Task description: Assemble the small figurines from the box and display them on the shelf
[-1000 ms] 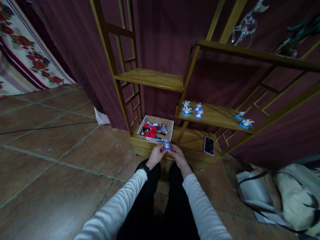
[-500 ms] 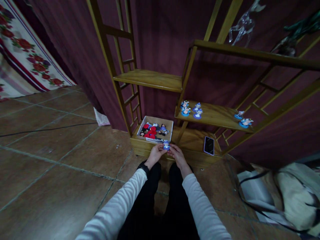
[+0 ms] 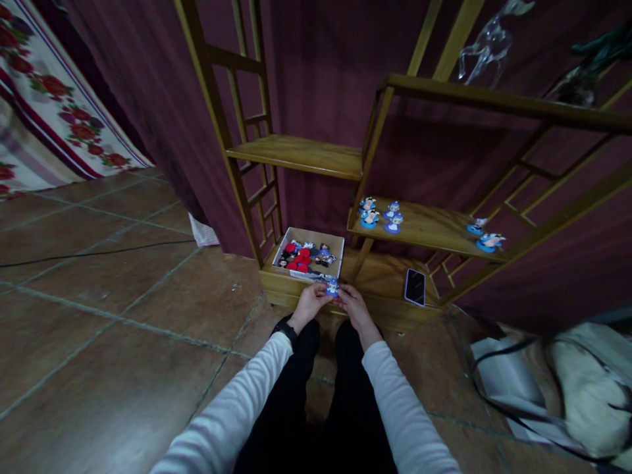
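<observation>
Both my hands meet in front of the wooden shelf unit's [image 3: 301,153] bottom board and pinch one small blue figurine [image 3: 332,287] between them. My left hand [image 3: 309,303] grips it from the left, my right hand [image 3: 351,303] from the right, fingers closed on it. Just behind them an open cardboard box [image 3: 336,240] holds several red and dark small figures. On the middle shelf stand several blue figurines [image 3: 379,214], with two more [image 3: 484,236] at its right end.
A phone [image 3: 415,286] lies on the bottom board to the right of the box. Bags and a strap [image 3: 567,388] sit on the tiled floor at the right. A cable [image 3: 89,251] runs across the floor at left. A glass figure [image 3: 486,46] stands on the top shelf.
My hands and the figurine stay almost where they were; the view shifts slightly.
</observation>
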The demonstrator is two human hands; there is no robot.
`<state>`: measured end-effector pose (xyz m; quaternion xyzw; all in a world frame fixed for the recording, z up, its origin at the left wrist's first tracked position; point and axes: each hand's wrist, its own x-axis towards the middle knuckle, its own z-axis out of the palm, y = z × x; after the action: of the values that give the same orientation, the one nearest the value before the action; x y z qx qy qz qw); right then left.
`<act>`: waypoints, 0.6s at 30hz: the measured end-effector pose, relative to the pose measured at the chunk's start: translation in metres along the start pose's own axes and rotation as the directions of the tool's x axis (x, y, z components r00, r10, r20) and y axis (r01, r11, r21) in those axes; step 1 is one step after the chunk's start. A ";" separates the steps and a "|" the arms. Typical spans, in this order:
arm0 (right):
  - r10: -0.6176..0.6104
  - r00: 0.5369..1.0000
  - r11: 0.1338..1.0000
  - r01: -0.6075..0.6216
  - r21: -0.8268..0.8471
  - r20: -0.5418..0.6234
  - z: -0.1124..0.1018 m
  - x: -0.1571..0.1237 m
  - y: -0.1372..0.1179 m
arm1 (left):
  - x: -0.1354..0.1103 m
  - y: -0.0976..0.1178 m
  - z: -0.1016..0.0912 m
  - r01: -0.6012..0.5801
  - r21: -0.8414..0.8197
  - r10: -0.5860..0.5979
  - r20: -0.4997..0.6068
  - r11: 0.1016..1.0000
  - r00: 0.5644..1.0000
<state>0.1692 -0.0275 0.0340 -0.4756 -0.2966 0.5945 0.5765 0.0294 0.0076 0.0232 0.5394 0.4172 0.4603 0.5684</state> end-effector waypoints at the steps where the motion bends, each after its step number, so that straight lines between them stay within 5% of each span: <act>1: 0.001 1.000 1.000 -0.001 0.001 0.004 0.000 0.000 0.000 | -0.001 0.001 0.000 -0.002 0.004 0.002 0.003 1.000 1.000; 18: -0.003 0.999 1.000 0.003 -0.001 0.038 -0.001 0.001 0.005 | 0.001 -0.006 0.000 -0.064 0.004 0.064 -0.060 0.998 0.996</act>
<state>0.1678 -0.0275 0.0291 -0.4642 -0.3086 0.6023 0.5714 0.0303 0.0090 0.0174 0.5390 0.4169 0.4938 0.5402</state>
